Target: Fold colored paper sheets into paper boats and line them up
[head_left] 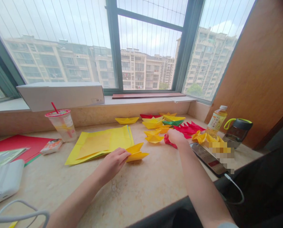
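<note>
Many paper boats (153,122) on stone counter (143,186)

At my left fingers (123,155) folded paper (137,153): orange-yellow. At my right fingers (171,134) small piece (169,142): red. Beside, flat sheets (100,144): yellow. Behind, paper boats (127,120): yellow, red, one green. Below, tabletop (143,186): beige, marbled.
</note>
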The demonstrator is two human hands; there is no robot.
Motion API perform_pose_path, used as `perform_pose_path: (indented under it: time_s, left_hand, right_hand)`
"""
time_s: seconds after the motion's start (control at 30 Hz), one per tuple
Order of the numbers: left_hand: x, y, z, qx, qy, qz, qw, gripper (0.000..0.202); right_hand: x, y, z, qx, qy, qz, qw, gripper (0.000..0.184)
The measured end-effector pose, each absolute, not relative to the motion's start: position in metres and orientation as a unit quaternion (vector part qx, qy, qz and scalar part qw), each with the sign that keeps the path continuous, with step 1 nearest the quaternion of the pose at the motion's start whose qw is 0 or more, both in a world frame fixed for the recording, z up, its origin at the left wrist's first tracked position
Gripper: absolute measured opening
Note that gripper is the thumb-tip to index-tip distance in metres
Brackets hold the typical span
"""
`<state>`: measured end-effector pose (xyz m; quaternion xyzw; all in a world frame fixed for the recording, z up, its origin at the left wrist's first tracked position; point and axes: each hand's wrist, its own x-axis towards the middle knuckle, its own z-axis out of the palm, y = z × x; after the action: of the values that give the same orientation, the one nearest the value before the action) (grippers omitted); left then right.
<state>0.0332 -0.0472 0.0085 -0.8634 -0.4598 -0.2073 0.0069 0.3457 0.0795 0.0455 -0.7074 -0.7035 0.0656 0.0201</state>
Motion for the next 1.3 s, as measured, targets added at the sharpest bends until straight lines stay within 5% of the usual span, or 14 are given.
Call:
perform_pose_path:
  time_s: [0.4, 0.7, 0.97, 1.3]
  left_hand:
    - [0.033, -0.047, 0.007, -0.866, -0.455, -0.209, 0.013, 0.021]
    - [0.032, -0.046, 0.005, -0.868, -0.451, -0.205, 0.027, 0.021]
    - [0.034, -0.047, 0.008, -0.868, -0.452, -0.207, 0.019, 0.022]
    - [0.033, -0.046, 0.007, -0.868, -0.449, -0.210, 0.021, 0.022]
  right_hand:
    - [0.340, 0.080, 0.052, -0.725, -0.686, 0.043, 0.041, 0.026]
    - [0.331, 0.077, 0.048, -0.700, -0.710, 0.077, 0.020, 0.050]
    - [0.322, 0.070, 0.048, -0.696, -0.714, 0.075, 0.005, 0.030]
    - [0.331, 0.079, 0.044, -0.715, -0.698, 0.013, 0.033, 0.029]
